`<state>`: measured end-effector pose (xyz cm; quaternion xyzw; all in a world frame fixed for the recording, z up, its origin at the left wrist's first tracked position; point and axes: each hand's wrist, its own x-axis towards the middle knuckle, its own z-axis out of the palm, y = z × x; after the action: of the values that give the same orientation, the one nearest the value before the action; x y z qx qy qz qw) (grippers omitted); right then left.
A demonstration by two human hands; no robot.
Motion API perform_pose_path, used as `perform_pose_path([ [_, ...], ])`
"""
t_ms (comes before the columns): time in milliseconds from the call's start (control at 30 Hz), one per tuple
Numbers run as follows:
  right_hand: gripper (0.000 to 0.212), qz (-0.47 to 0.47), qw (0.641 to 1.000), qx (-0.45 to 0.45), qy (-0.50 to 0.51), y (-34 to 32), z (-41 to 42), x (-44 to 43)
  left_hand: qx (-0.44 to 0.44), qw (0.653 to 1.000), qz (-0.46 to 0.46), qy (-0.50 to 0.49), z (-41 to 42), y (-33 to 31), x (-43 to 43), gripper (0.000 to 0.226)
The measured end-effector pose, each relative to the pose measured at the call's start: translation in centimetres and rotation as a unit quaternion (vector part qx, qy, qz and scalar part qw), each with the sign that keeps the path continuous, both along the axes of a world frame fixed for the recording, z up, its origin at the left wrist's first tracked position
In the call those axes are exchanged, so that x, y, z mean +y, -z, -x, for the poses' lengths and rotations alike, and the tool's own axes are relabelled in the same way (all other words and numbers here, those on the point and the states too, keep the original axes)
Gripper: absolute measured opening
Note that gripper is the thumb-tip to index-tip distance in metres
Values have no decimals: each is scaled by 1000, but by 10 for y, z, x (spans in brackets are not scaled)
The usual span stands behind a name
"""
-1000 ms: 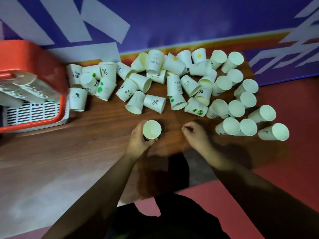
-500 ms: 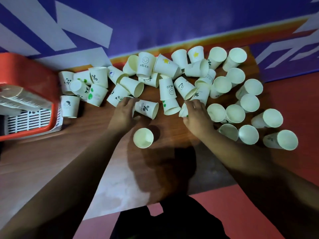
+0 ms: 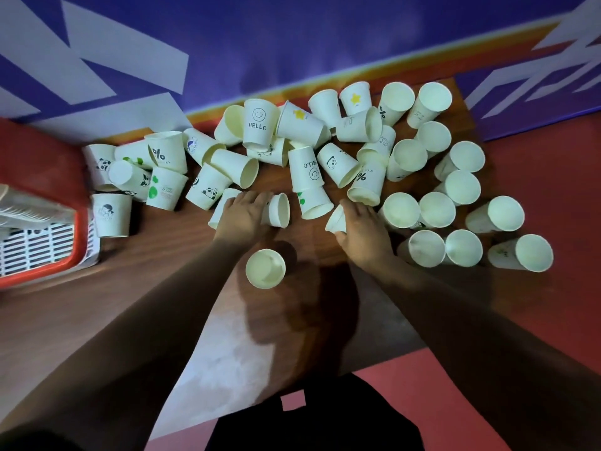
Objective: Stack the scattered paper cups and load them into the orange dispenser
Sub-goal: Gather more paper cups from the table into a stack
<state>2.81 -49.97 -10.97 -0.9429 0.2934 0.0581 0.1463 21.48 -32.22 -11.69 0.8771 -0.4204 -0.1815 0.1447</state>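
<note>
upright cup on tabletop, likely stack base. l hand just beyond it, over side cup, axis l-r, mouth right; grip unclear. r hand beyond-right, curled on tipped cup. l hand nearer base. dispenser far left.

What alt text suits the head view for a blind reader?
Two hands reach into scattered paper cups on a wooden table: the left hand rests on a tipped cup, the right hand grips a second tipped cup. A lone upright cup stands nearer the person; the orange dispenser sits left.
</note>
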Motion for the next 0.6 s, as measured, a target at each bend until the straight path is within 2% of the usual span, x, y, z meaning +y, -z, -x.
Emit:
perform_pose_path([
  [133,70,-82,989,-87,88,-15,12,11,82,987,107,-86,3,-16,9,73],
  [200,70,-158,966,-141,149,-27,17,20,134,972,147,-127,5,-27,19,76],
  [333,67,-316,900,-199,224,-44,17,41,279,894,269,-225,14,-43,49,84],
  [400,65,-353,887,-200,221,-52,12,58,310,857,310,-270,22,-47,65,86],
  [500,67,-392,875,-214,185,-59,5,93,341,808,345,-335,34,-55,89,77],
  [600,70,-394,879,-226,146,-50,-2,119,336,798,361,-345,41,-59,110,65],
])
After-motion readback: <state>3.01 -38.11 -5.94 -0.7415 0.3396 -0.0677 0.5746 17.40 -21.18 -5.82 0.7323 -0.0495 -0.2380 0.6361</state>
